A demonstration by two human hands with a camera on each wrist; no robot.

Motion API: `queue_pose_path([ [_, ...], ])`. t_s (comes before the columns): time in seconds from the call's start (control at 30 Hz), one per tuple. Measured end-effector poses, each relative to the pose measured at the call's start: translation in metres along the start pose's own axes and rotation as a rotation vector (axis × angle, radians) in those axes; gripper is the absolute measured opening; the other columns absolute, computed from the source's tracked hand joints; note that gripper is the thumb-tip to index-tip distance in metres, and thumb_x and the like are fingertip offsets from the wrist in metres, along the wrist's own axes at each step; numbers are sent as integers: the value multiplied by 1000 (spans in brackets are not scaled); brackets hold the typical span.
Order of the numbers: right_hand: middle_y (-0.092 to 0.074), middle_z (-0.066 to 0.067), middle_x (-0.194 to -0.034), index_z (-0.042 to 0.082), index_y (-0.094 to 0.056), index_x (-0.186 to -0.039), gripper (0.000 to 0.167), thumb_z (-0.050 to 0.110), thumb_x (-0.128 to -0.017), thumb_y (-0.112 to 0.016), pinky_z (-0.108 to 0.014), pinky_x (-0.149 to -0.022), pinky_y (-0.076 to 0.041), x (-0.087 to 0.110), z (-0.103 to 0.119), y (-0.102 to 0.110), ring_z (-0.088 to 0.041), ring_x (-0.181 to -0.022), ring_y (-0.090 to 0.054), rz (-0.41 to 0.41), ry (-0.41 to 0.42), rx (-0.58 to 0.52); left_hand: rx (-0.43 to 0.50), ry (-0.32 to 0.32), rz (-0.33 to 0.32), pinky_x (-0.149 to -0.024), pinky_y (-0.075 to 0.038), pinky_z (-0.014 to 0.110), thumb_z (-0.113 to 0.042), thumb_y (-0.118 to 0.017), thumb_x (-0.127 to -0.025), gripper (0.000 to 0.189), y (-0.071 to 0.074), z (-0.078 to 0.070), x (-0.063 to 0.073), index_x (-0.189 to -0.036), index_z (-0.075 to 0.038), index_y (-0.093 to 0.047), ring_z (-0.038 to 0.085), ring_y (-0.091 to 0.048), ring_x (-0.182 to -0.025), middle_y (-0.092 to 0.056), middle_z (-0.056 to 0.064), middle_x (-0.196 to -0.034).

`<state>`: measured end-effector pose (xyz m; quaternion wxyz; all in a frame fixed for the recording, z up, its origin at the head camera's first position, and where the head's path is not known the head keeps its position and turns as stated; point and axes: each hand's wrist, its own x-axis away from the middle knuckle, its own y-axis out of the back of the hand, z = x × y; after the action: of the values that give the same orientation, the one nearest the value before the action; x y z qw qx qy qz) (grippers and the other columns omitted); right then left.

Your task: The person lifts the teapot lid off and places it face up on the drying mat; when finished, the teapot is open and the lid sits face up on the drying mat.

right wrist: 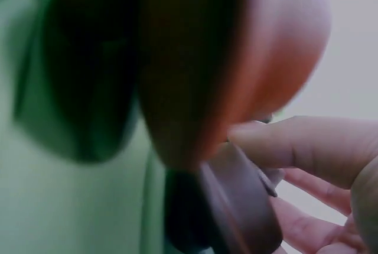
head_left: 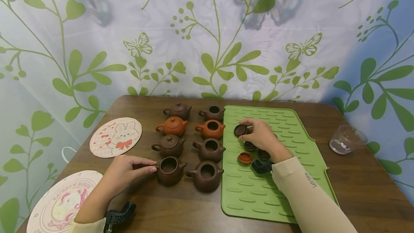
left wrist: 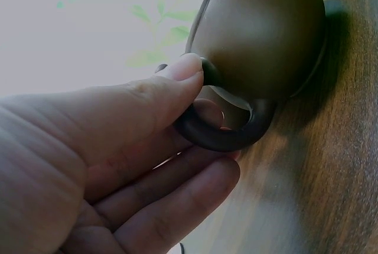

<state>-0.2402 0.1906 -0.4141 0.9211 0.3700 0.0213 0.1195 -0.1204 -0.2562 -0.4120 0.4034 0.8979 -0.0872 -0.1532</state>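
Note:
My left hand pinches the loop handle of a lidless brown teapot between thumb and fingers. That teapot stands at the front of the left column, its round body filling the top of the left wrist view. Over the green mat, my right hand holds a dark brown teapot lid by thumb and fingers. Close beneath that hand lie an orange lid and several dark lids, some partly hidden by it. In the right wrist view the orange lid looms large and blurred.
Behind the held teapot stand lidded teapots: brown, orange and dark. A second column has lidless ones, including an orange one and a brown one. A clear cup stands right; round placemats lie left.

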Motion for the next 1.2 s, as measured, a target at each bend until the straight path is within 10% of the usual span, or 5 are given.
queue_pose_path([
  [1.2, -60, -18, -140, 4, -62, -144, 55, 17, -95, -82, -57, -93, -54, 3, 4, 8, -40, -124, -60, -22, 16, 42, 3, -12, -8, -80, -59, 33, -28, -88, -89, 10, -2, 0, 1, -99, -26, -87, 5, -71, -93, -76, -21, -93],
])
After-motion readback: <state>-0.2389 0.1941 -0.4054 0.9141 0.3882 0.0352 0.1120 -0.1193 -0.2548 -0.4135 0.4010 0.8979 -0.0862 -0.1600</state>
